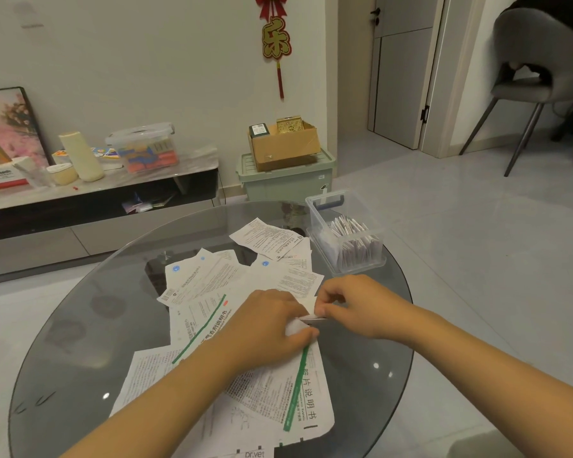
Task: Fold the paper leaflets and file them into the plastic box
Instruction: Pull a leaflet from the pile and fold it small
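Several unfolded white paper leaflets [212, 292] with printed text and green stripes lie spread over the round glass table [80, 342]. My left hand [265, 325] and my right hand [354, 305] meet at the table's middle, both pinching one small folded leaflet [306, 309] between fingertips. Much of that leaflet is hidden by my fingers. A clear plastic box [344, 233] stands at the table's far right edge, holding several folded leaflets upright in a row.
A low cabinet [96, 193] with containers and boxes runs along the left wall. A green storage bin with a cardboard box [283, 150] on top stands beyond the table. A grey chair [536, 84] is at the far right on the tiled floor.
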